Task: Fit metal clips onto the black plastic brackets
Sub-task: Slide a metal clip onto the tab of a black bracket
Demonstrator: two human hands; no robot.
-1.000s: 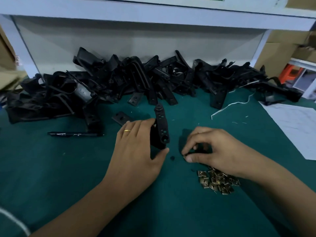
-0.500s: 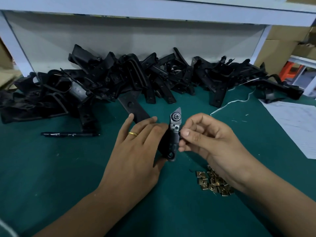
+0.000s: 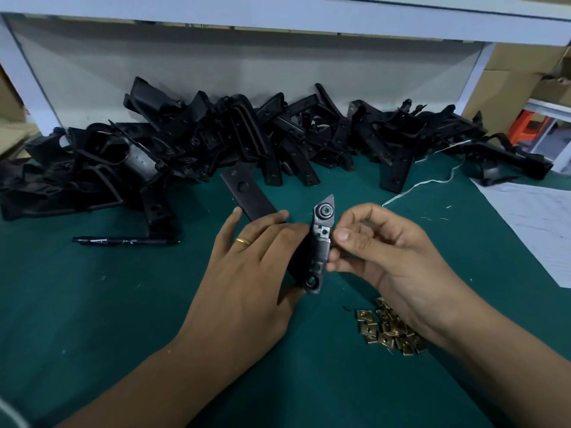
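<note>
Biggest thing here is the green work mat [image 3: 92, 319] covering the bench, and along the back of it there's a huge heap of black plastic brackets [image 3: 216, 149] waiting their turn. Off to the right is a sheet of white paper [image 3: 531, 223], and a black marker pen [image 3: 123, 241] lies on the left, well apart from the action.

Front and centre, the left hand [image 3: 247, 273] is wrapped round one black bracket [image 3: 319, 242], holding it up off the mat with its narrow edge facing the camera. The right hand [image 3: 383, 251] has thumb and fingers pressed against that edge from the other side. Looks like it's pinching a clip onto the bracket, but the clip itself is hidden behind the fingertips, so I can't tell for sure. There are greyish square bits on the bracket edge that may be clips already seated.

The loose pile of brass-coloured metal clips [image 3: 391, 332] sits on the mat just under the right wrist.

My read: mid clip-fitting. Next move probably needs a firm, square push so the clip slides fully home without going on crooked.
</note>
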